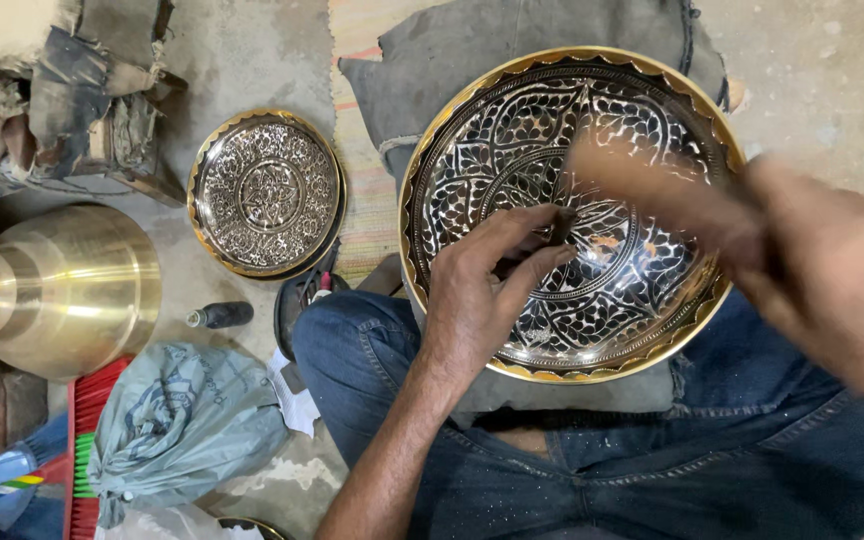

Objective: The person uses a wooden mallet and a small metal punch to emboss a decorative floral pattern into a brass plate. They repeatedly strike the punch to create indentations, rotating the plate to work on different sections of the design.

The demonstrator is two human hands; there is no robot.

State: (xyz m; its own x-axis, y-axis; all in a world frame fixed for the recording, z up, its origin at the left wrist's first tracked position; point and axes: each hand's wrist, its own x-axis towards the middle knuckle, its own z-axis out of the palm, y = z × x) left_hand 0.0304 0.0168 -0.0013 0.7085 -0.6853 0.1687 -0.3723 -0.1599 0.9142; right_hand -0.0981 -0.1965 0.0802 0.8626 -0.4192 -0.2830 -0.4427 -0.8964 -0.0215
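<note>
A large round brass bowl (472,110) with a black-and-silver engraved floral pattern and a gold scalloped rim rests tilted on my lap over a grey cloth. My left hand (487,285) lies inside the bowl near its centre, fingers pinched on a small dark tool pressed to the engraved surface. My right hand (832,265) is on the right, blurred by motion, gripping a brown wooden mallet (642,185) that sweeps over the bowl toward the small tool.
A smaller engraved plate (265,193) lies on the concrete floor to the left. Farther left sits a plain brass vessel (57,290), with a small dark bottle (220,316), a grey-blue plastic bag (177,425), a red broom (87,440) and rags nearby.
</note>
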